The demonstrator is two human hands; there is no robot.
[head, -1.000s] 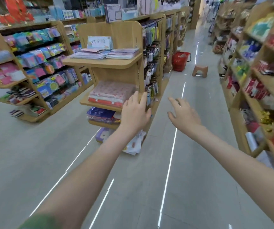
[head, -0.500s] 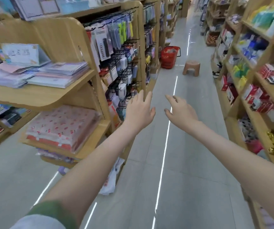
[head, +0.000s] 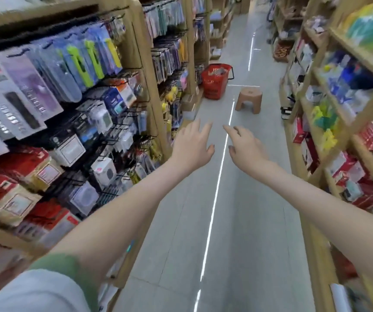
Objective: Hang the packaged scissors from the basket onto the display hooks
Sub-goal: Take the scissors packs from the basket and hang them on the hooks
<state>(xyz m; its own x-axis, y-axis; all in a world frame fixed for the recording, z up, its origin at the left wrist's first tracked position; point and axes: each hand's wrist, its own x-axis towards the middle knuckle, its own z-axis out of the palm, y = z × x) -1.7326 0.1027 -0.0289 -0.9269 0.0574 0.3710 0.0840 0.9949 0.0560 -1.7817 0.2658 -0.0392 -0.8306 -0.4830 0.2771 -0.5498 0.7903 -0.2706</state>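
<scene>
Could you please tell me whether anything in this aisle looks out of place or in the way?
A brown stool stands mid-aisle on the floor, and the red basket sits on the floor by the left shelving just beyond it. Nothing looks spilled or damaged.

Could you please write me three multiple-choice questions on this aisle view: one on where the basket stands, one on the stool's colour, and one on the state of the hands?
1. Where does the red basket stand?
A) on the floor beside the left shelving
B) on a shelf
C) in a hand

2. What colour is the stool?
A) blue
B) brown
C) white

3. How are the left hand and right hand?
A) both gripping packages
B) both fists
C) both open, empty

Answers: 1 A, it sits on the floor next to the shelves; 2 B, its seat and legs are brown; 3 C, the fingers are spread and hold nothing.
</scene>
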